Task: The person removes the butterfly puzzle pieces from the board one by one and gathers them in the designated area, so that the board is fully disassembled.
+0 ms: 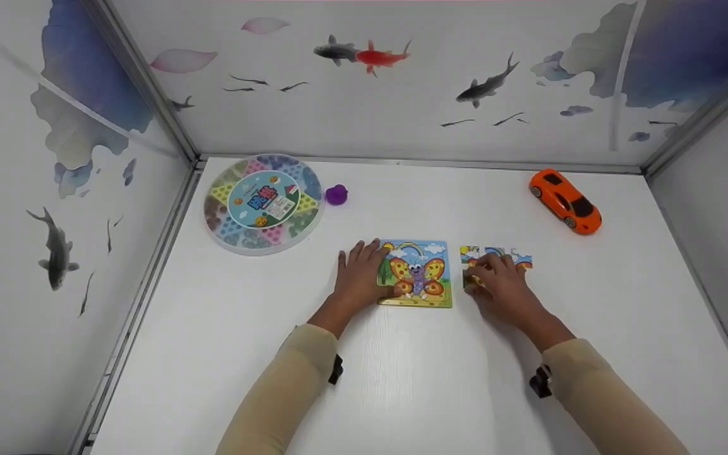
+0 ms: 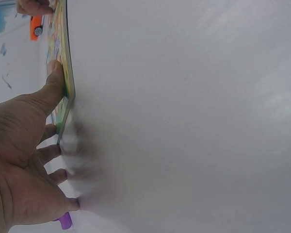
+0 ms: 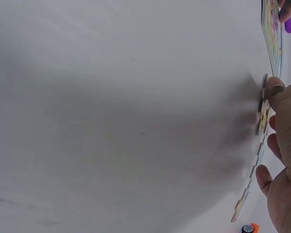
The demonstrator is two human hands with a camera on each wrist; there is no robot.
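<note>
A square butterfly puzzle board (image 1: 435, 254) lies flat on the table. My left hand (image 1: 360, 276) rests at its left side with fingers spread. In the left wrist view the left thumb (image 2: 54, 80) presses on the board's edge, while the other fingers touch the board's corner and the table beyond. To the right lie several loose puzzle pieces (image 1: 469, 254), close together. My right hand (image 1: 502, 287) is over them with bent fingers, and thumb and fingers grip the near pieces (image 3: 263, 114). The hand hides part of the group.
A round, clear-lidded board game (image 1: 220, 235) stands at the back left, beside a small purple toy (image 1: 337, 194). An orange toy car (image 1: 565, 201) sits at the back right. Printed walls with metal frame edges (image 1: 402, 162) border the white table (image 1: 414, 379).
</note>
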